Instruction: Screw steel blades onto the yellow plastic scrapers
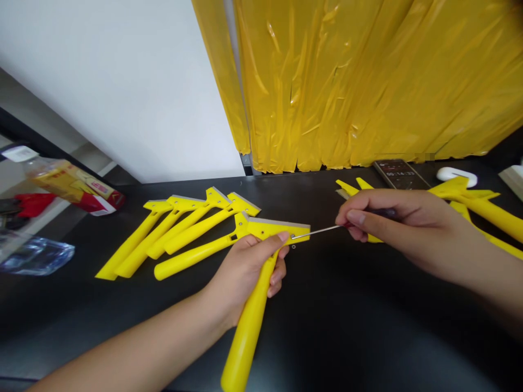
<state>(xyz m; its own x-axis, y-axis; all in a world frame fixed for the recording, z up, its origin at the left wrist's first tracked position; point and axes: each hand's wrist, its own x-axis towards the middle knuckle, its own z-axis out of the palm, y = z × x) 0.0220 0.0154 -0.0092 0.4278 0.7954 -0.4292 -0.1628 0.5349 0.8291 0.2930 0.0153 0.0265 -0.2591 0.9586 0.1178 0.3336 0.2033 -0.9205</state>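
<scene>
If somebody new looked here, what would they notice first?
Probably the shiny yellow plastic sheeting hanging behind the black tabletop. Next, the long-handled yellow plastic scraper in the left hand, with the right hand holding a thin metal rod to its head. Similar yellow scrapers lie on the left.

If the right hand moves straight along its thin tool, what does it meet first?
Likely the yellow scraper in the left hand; the tip of the thin tool appears at its screw, though exact contact is unclear.
</scene>
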